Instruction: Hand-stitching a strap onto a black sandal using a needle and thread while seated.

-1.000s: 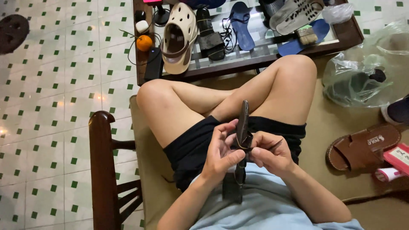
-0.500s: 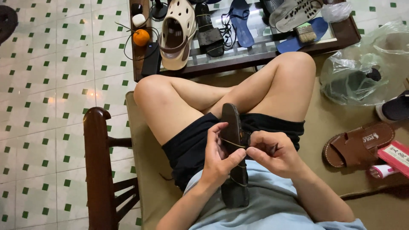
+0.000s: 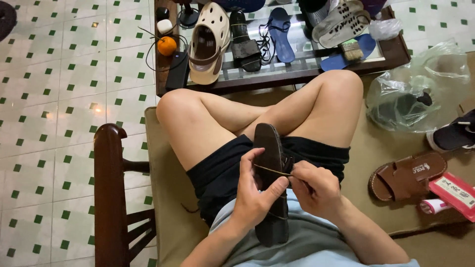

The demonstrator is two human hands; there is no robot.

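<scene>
Dark sandal [image 3: 271,148], its strap side hidden, gripped by both hands [image 3: 287,190].

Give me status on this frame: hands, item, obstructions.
Left hand grips dark sandal on lap. Right hand pinches thin thread at sandal's edge. Nothing blocking.
</scene>
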